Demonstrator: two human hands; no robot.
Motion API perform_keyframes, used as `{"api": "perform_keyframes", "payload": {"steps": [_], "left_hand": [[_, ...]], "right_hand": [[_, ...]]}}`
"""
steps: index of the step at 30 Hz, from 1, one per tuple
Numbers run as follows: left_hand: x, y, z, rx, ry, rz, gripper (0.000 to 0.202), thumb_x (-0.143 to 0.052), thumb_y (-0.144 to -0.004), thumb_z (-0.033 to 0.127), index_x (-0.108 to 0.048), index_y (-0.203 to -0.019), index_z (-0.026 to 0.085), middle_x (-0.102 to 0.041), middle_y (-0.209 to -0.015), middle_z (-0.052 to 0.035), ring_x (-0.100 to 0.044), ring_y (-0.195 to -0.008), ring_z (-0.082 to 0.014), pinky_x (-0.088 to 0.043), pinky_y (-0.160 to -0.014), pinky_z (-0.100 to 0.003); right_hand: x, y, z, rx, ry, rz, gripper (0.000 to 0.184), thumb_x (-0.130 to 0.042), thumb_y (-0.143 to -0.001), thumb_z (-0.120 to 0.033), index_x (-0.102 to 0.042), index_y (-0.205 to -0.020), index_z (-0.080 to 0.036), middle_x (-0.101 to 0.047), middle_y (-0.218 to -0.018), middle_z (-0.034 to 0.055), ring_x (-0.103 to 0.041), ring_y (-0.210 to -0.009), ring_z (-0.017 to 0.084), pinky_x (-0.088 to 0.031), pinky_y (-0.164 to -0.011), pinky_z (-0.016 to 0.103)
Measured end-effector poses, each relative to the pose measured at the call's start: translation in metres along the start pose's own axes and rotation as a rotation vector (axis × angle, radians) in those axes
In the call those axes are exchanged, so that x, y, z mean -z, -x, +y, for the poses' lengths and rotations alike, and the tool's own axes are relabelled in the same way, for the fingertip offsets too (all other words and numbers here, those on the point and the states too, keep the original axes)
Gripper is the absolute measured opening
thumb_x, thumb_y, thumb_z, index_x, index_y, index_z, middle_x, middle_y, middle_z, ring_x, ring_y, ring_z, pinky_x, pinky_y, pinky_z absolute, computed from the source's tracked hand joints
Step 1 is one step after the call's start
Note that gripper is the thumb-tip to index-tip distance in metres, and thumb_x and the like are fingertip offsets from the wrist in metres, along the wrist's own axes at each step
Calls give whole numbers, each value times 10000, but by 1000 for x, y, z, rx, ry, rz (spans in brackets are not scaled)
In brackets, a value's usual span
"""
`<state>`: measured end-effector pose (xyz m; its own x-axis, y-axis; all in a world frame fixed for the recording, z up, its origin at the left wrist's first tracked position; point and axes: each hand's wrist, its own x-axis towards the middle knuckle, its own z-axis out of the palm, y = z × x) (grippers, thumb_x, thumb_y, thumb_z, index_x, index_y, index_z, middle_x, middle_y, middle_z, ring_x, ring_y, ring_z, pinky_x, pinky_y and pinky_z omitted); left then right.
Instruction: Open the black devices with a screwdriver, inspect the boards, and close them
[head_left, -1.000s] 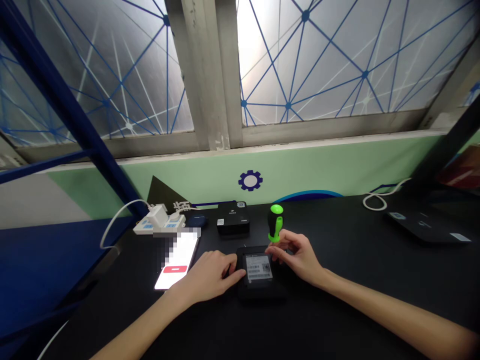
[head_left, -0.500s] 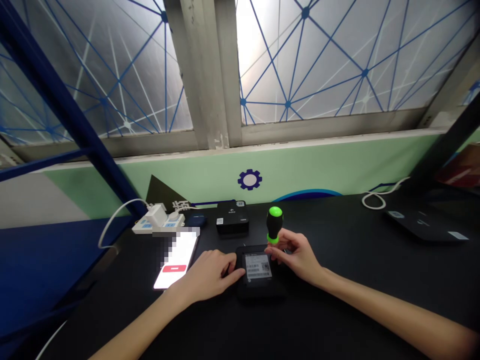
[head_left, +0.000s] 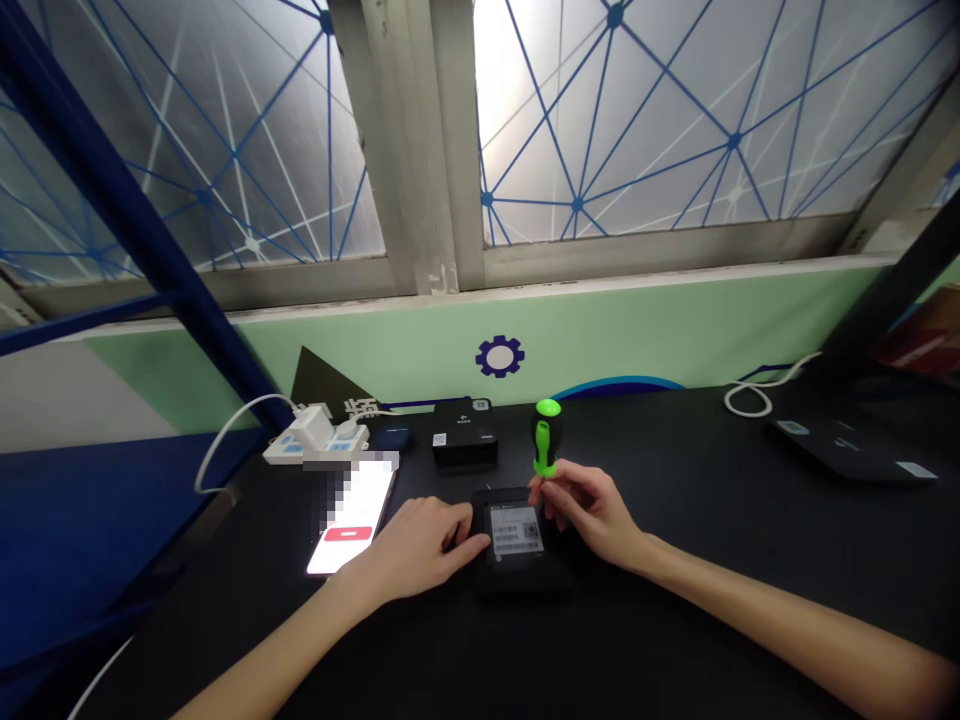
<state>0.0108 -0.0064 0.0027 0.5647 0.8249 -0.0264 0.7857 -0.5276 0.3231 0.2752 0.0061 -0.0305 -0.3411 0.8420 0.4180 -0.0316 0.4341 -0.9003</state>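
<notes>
A flat black electronics box (head_left: 523,575) lies on the black table, its face with a white printed label (head_left: 516,531) turned up. My left hand (head_left: 429,548) grips the box's left edge, thumb on the rim and fingers curled at the side. In my right hand (head_left: 591,508) is a screwdriver (head_left: 547,440) with a black and green handle. It stands nearly upright over the box's far right part, pinched between thumb and fingers just below the handle. My fingers hide the screwdriver's tip, so contact with a screw cannot be made out.
A lit phone (head_left: 358,515) lies left of my left hand. Behind it are a white power strip (head_left: 281,452) with plugs and a small dark case (head_left: 392,439). Another black box (head_left: 465,432) stands near the wall. Far right are a flat black device (head_left: 847,450) and a white cable (head_left: 748,402).
The screwdriver has turned in my right hand: a green stripe on its handle now faces me. My right fingers have shifted their pinch slightly. My left hand and the box stay put.
</notes>
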Motion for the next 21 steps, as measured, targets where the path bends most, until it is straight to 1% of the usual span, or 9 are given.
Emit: {"api": "perform_keyframes", "payload": {"steps": [7,10,12,13,16,18,21], "left_hand": [[2,-1,1,14,-7,-10,417,-477,-999,527,-510,-719,219,-579,-642,20,-544,-584,-168,-227,-534,-271],[0,-1,2,55,-28,12,422,-484,-978,583,-520,-757,225,-580,-664,15,-562,-619,-186,-256,-554,-274],[-1,-1,3,116,-30,47,427,-533,-923,658,-544,-873,234,-575,-672,21,-577,-642,-207,-274,-563,-274],[-2,-2,3,143,-16,58,461,-559,-891,691,-551,-969,237,-573,-674,27,-585,-649,-216,-280,-562,-272],[-1,-2,3,154,43,44,646,-577,-848,744,-501,-1247,242,-573,-678,45,-595,-642,-221,-286,-551,-269],[0,-2,2,132,65,17,685,-560,-851,756,-491,-1311,252,-569,-668,52,-590,-623,-211,-291,-550,-271],[1,-2,1,116,78,2,695,-584,-820,769,-535,-1279,250,-576,-666,51,-595,-633,-206,-311,-566,-274]], "right_hand": [[0,1,-7,95,-27,95,152,-551,-1021,-308,-663,-1002,-207,-666,-834,38,-583,-592,127,-511,-533,255],[2,0,-8,125,-38,122,169,-529,-1030,-317,-656,-1003,-209,-664,-865,49,-603,-650,153,-520,-574,281],[3,-1,-8,123,-41,131,209,-512,-1035,-338,-662,-975,-204,-657,-881,56,-613,-703,170,-531,-632,306],[4,-2,-8,111,-37,135,233,-506,-1036,-350,-665,-956,-201,-655,-885,59,-618,-727,177,-534,-665,317],[7,-3,-12,48,-10,111,260,-523,-1023,-385,-660,-904,-198,-674,-882,64,-640,-773,195,-542,-728,338],[9,-3,-15,17,-2,77,270,-545,-1003,-423,-643,-887,-200,-704,-894,75,-665,-796,217,-554,-752,362],[9,-2,-17,15,-1,45,321,-538,-984,-486,-623,-858,-203,-735,-921,93,-692,-828,251,-564,-775,399]]}}
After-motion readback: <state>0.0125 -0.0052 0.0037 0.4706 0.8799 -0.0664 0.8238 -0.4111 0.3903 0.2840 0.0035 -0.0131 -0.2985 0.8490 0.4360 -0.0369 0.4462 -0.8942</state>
